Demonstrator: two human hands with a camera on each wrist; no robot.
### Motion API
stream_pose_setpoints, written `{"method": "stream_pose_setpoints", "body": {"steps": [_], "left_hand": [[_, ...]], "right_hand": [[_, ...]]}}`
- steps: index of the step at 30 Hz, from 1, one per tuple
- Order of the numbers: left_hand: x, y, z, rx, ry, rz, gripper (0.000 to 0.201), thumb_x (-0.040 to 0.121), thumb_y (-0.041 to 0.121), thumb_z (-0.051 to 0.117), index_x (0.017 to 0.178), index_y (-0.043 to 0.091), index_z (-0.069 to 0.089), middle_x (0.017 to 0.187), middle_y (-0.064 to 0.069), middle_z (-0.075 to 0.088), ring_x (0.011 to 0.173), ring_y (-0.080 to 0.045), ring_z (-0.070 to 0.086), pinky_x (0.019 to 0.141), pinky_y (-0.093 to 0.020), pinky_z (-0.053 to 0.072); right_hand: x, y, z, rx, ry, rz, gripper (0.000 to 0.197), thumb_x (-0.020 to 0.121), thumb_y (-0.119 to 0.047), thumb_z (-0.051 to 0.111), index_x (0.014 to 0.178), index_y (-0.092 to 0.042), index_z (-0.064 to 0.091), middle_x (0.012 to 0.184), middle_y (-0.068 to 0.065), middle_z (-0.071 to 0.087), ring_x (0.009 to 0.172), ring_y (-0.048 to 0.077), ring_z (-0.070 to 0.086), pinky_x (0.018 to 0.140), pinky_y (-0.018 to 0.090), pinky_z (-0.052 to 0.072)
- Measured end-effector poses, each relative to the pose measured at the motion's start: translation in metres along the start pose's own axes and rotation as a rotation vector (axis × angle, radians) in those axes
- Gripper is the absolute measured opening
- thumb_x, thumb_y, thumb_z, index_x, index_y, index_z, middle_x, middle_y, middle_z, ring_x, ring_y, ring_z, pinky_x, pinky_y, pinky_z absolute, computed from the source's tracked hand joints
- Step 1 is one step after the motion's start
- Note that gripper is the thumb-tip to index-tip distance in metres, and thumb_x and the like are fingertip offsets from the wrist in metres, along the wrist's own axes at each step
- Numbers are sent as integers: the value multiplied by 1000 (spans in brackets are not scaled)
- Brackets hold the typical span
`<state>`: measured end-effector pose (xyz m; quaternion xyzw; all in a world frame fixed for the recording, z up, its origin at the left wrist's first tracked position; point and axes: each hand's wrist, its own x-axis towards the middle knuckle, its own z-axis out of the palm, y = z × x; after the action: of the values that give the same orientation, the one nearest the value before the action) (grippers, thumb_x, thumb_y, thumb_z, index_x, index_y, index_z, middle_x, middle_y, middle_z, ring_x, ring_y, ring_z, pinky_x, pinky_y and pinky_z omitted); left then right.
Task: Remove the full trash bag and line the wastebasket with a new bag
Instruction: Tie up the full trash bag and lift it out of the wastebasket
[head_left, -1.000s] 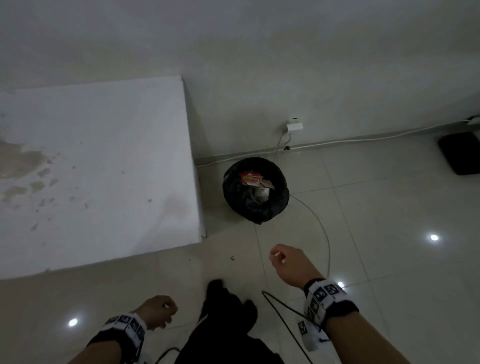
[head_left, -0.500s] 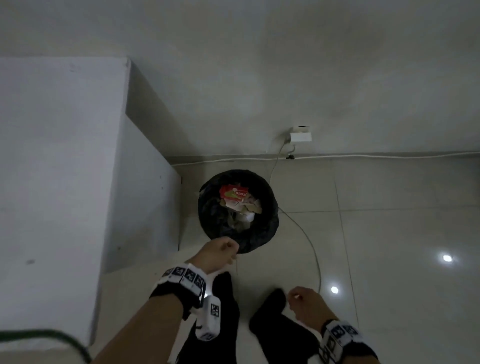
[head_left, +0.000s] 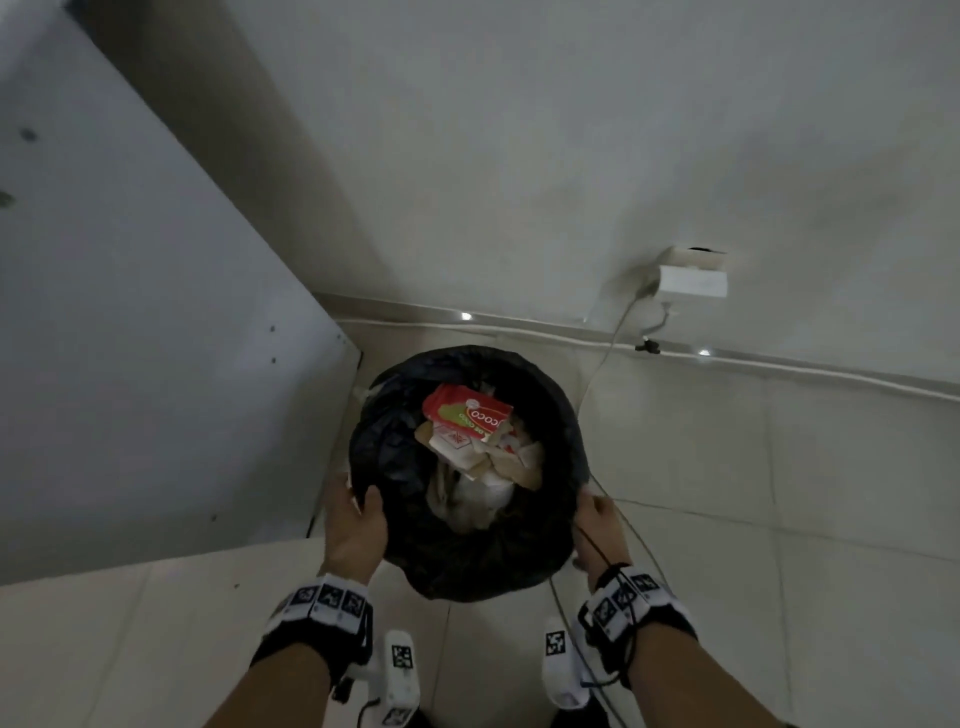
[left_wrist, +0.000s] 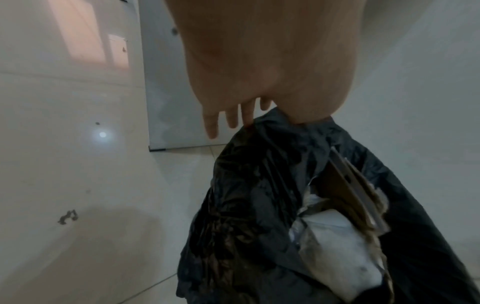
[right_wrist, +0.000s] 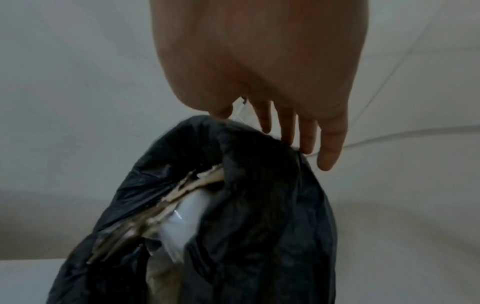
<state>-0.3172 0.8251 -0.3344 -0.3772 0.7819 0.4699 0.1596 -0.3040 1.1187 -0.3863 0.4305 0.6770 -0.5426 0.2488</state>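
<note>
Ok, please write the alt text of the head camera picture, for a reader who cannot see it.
Seen from above, a person's left hand and right hand touch opposite sides of the rim of a wastebasket lined with a black trash bag. Cardboard scraps and a red wrapper fill it, on a tiled floor by a white wall.

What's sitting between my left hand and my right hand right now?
In the head view, the black trash bag with its open mouth lies between the left hand and right hand; cardboard scraps and a red carton show inside.
</note>
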Motion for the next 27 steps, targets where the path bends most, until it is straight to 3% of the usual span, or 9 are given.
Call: {"method": "stream_pose_setpoints", "body": {"steps": [2,6,10,12,16,19,23,25,27], "left_hand": [[13,-14,15,-6,-8,-89,57,105,41,30,156,17,20,158,-14,31,141,-37,36,115,-46,32],[24,-15,27,-143,-41,-111,60,102,54,20,155,24,21,158,-10,33,140,-36,38,113,-46,35],[44,-16,17,-448,-113,-243,78,93,70,27,151,19,36,148,-14,47,133,-36,48,107,-50,42],[44,-22,9,-646,-176,-353,86,88,77,31,146,14,45,140,-18,54,124,-36,55,96,-47,49],[25,-33,-10,-601,-168,-364,41,102,42,43,126,12,56,116,-12,65,104,-32,60,92,-46,49],[26,-38,-23,-643,-103,-293,37,102,30,47,136,14,51,116,-8,64,103,-31,60,96,-48,49],[48,-33,-40,-782,0,-200,52,99,40,48,140,7,48,142,-15,54,129,-34,54,99,-42,48],[58,-35,-41,-779,-62,-282,63,88,52,60,134,9,55,129,-16,63,117,-37,62,97,-47,50],[75,-50,-39,-656,-146,-373,84,63,63,78,127,11,60,120,-19,68,104,-42,67,89,-56,53]], "right_hand": [[-7,-6,24,160,-17,55,56,96,-63,30,128,-24,54,124,9,63,110,34,61,99,54,49],[-17,-15,52,371,0,46,52,102,-55,32,139,-24,50,117,6,60,99,23,57,95,39,46],[-10,-14,58,429,45,86,77,84,-76,44,123,-11,62,107,13,63,98,32,63,99,50,50],[-6,-5,58,524,29,69,65,79,-69,59,104,-9,64,105,12,68,96,33,67,94,51,55],[-37,3,56,547,102,-74,19,92,-30,64,82,-16,69,102,19,73,88,31,69,88,45,57],[-53,-4,49,568,182,-195,19,94,-13,62,74,-14,65,91,20,71,84,34,67,77,42,54],[-50,-27,39,817,-72,-101,22,95,-16,60,114,-7,66,110,14,71,103,32,67,79,39,55],[-48,-39,30,860,-237,43,41,97,-34,55,131,-13,61,127,14,67,119,33,62,102,48,48],[-51,-47,25,805,-357,93,48,96,-48,51,130,-16,63,127,14,68,121,34,60,109,53,42]]}}
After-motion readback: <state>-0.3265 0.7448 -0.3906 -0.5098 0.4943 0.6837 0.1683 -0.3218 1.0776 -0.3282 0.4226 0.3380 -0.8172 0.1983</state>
